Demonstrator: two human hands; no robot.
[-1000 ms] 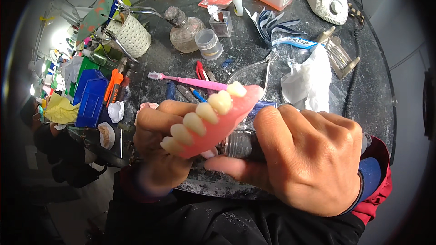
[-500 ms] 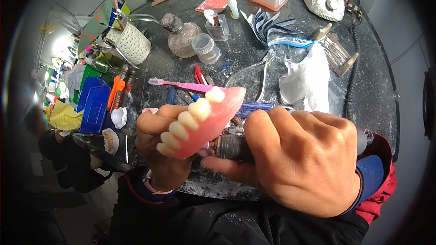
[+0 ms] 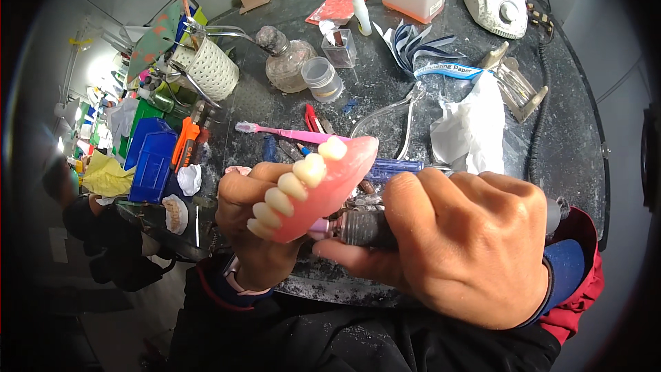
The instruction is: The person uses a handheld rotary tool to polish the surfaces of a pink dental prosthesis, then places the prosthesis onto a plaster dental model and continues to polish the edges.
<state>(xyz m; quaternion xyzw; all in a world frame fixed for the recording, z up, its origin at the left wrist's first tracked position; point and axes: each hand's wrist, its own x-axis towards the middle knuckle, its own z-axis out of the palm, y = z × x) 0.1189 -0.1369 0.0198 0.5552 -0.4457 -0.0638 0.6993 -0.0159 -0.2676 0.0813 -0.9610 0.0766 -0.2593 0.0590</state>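
Observation:
Close to the camera is a denture [image 3: 323, 193] with a pink base and several cream teeth along its left side. My left hand [image 3: 251, 234] is closed on it from behind and below; some of its fingers are hidden by the denture. My right hand [image 3: 468, 241] wraps round a dark rotary handpiece [image 3: 361, 226], which lies level and points left. The handpiece's pinkish bit [image 3: 319, 227] meets the lower right edge of the denture; the exact contact spot is hidden. Beyond the denture lies a pink toothbrush [image 3: 289, 131] on the dusty dark table.
Farther back stand a glass spirit burner [image 3: 288, 67], a lidded clear jar [image 3: 322, 83] and a perforated white holder [image 3: 213, 72] with tools. Crumpled white tissue [image 3: 471, 127] and a metal articulator [image 3: 515, 83] are at right. A blue bin [image 3: 148, 158] and a tooth cast [image 3: 175, 215] are at left.
The whole view has shifted slightly, so the table things sit a little farther right and lower. Both hands keep their holds, and the denture is tilted almost as before beside the bit.

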